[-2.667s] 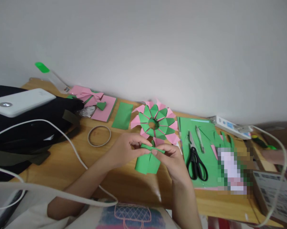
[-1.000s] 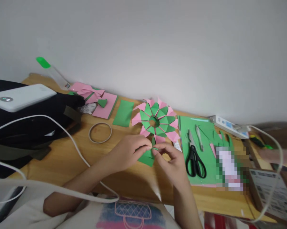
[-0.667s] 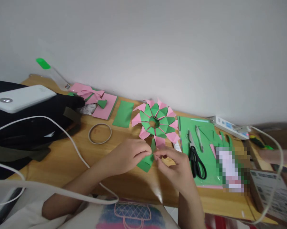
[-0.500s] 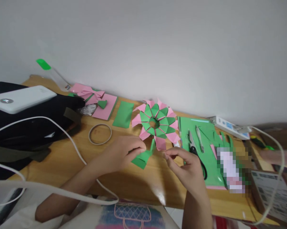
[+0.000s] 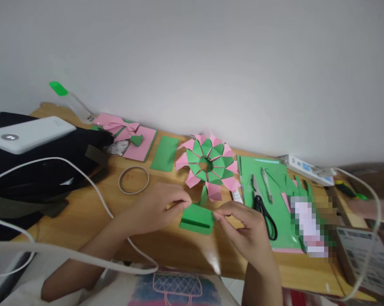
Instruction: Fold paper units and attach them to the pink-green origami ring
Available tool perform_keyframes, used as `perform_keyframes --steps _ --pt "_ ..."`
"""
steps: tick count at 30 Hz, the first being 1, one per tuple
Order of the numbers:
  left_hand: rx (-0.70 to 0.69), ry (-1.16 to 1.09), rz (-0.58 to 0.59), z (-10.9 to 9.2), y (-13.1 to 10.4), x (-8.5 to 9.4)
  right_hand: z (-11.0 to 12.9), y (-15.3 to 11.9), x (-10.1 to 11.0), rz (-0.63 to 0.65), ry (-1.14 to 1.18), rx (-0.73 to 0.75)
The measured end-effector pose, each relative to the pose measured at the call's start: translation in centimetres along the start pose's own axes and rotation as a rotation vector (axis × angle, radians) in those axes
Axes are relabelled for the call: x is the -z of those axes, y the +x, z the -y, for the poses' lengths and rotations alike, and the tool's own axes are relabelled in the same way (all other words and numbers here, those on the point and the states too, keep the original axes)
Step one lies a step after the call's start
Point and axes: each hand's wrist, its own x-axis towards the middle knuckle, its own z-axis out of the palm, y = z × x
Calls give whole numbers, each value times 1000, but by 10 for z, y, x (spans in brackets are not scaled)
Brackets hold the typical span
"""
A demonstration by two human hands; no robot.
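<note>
Green and part-worked: holds a creased green sheet [image 5: 200,213] just above the worktop [image 5: 166,246], pinching the upper left corner with thumb and forefinger of the left hand [image 5: 155,208], the upper right with those of the right hand [image 5: 244,225]. Shows a dark slot-like fold across the lower half, so looks begun and unfinished, with shaping still left to do. Bends both wrists inward, forearms reaching up from the near edge, the other fingers of each hand curled. Just beyond, near the sheet's top edge, shows a narrow green piece [image 5: 204,195], upright. Behind that, counts as done a ring of pink-tipped green folded units [image 5: 223,162], laid around an open centre; whether closed all the way round, cannot tell. To the left of the ring, keeps one plain green rectangle [image 5: 165,154] flat, apparently untouched. Farther left, leaves loose folded pieces [image 5: 121,124] on a pink stack [image 5: 143,142], near a round band [image 5: 119,182]. On the right, just beside the right hand, rests black-handled scissors [image 5: 271,223] on a pile of green sheets [image 5: 285,238], along with a slim tool [image 5: 267,185] and offcuts.
</note>
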Motion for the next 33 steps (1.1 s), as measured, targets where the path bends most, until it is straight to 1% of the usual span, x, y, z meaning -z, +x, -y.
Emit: perform_keyframes --steps 1,3,5,6,7,8,10,12,14,15,17,19,21,24,26,28,33 --pt "16 -1 -33 3 -1 3 -1 -1 2 -18 11 -1" --pt "44 -18 -140 7 -3 7 -4 -2 6 -63 38 -18" --pt "94 -98 -257 9 -2 7 -6 -2 6 -99 84 -53" --pt "127 -168 -283 9 -1 6 -7 -2 5 -114 115 -74" --pt "162 -250 -276 8 0 3 -8 -2 3 -129 147 -99" --pt "190 -332 -244 7 1 0 -9 -1 0 -147 181 -125" --pt "225 -465 -126 4 5 -7 -11 0 -7 -180 250 -196" --pt "252 -523 -27 0 8 -15 -12 1 -14 -208 317 -278" --pt "281 -531 -11 -2 10 -19 -13 2 -18 -189 374 -328" --pt "287 -509 -18 -3 11 -19 -12 2 -19 -144 387 -335" --pt "259 -395 -16 -3 11 -18 -10 2 -21 -10 382 -319" --pt "182 -226 53 -4 10 -16 -8 1 -22 104 354 -296" --pt "102 -94 129 -3 8 -15 -7 -1 -24 167 342 -304" --pt "64 -34 164 -3 5 -17 -10 -6 -27 251 351 -356" --pt "82 -36 151 -3 3 -20 -12 -11 -28 283 344 -365" --pt "77 -49 148 -4 2 -24 -12 -14 -29 293 327 -342" --pt "-11 -29 199 -4 3 -30 -6 -16 -32 310 295 -287"
